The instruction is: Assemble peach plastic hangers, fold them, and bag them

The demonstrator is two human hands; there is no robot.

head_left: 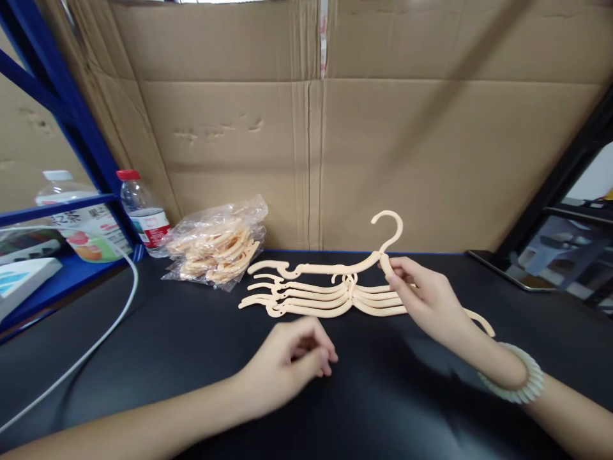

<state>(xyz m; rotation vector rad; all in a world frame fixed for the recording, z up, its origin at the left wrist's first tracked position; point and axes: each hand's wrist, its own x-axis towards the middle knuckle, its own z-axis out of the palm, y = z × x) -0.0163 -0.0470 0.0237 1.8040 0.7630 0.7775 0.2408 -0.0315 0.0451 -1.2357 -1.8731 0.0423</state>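
Note:
My right hand (421,291) grips a cream plastic clothes hanger (330,269) close to its centre, just right of the hook's base. The hook points up, and the left arm of the hanger stretches out to the left. Below and behind it, several matching hangers (313,301) lie in a neat row on the black table, hooks toward the back; my right hand covers part of their right side. My left hand (297,358) rests in front of the row with curled fingers, touching none of the hangers. Nothing shows inside its loose curl.
A clear bag of folded hangers (218,246) lies at the back left. Beside it stands a red-capped bottle (143,214). A white cable (122,310) crosses the left side of the table. A dark flat device (510,271) lies back right, before a cardboard wall (239,147).

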